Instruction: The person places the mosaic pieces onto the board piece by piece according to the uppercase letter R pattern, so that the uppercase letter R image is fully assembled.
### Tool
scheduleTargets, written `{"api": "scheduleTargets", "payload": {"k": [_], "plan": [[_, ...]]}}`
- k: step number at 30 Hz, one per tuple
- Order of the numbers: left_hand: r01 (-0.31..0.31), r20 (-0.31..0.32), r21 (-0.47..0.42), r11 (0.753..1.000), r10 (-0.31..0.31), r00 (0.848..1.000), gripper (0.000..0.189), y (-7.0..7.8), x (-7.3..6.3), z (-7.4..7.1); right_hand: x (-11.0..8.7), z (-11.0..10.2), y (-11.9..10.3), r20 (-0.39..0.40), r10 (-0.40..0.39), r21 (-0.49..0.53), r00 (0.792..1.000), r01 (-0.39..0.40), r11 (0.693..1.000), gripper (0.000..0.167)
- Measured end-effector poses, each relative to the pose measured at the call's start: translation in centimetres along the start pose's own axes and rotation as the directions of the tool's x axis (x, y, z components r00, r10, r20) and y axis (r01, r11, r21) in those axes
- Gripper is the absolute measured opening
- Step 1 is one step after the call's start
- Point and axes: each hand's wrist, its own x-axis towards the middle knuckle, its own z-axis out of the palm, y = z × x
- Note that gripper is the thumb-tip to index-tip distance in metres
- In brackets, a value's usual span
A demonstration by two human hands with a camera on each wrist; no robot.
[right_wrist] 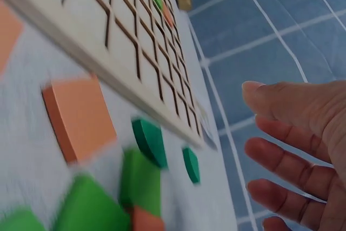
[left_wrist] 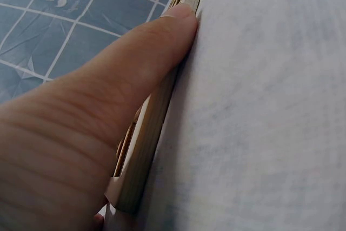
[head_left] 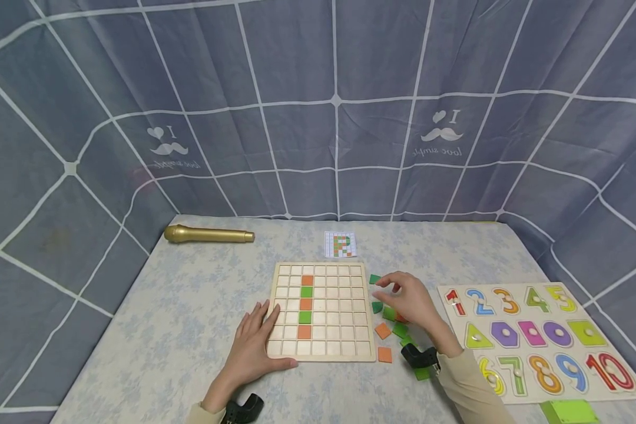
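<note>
On the patterned table (head_left: 191,330) I saw the gridded board (head_left: 333,318) lying flat, its near-left corner steadied by the left hand (head_left: 251,344), fingers straight, thumb spread apart. The right hand (head_left: 410,300) hovered past the board's right edge, thumb and fingertips apart, nothing between them. Beyond, the card (head_left: 341,244) showed an R-like shape; I judged only its stem laid, as five orange and green tiles (head_left: 305,304). Loose squares (head_left: 383,331) remained, plus a dark green piece (head_left: 374,279) just beside the right fingertips.
</note>
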Motion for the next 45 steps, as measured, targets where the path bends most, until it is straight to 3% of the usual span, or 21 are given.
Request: {"api": "scheduleTargets", "payload": {"k": [12,16,25,45], "plan": [[-0.004,-0.007,0.002,1.000,0.004,1.000,0.116,-0.1,-0.1,0.0,-0.7,-2.9,2.8,-0.036,0.118,-0.058,0.992,-0.120,0.991,0.024],[-0.008,-0.009,-0.007,1.000,0.008,1.000,0.115,-0.1,-0.2,0.1,-0.9,-3.3,3.4,-0.010,0.162,-0.057,0.987,-0.162,0.985,0.026],[0.002,-0.006,-0.013,1.000,-0.002,1.000,0.115,-0.1,-0.2,0.1,-1.2,-3.5,4.6,0.054,0.181,-0.060,0.982,-0.177,0.982,0.025],[0.000,0.005,-0.018,1.000,0.000,1.000,0.114,0.0,-0.1,0.0,-1.0,-3.7,5.1,0.182,0.254,-0.160,0.950,-0.226,0.961,0.019]]}}
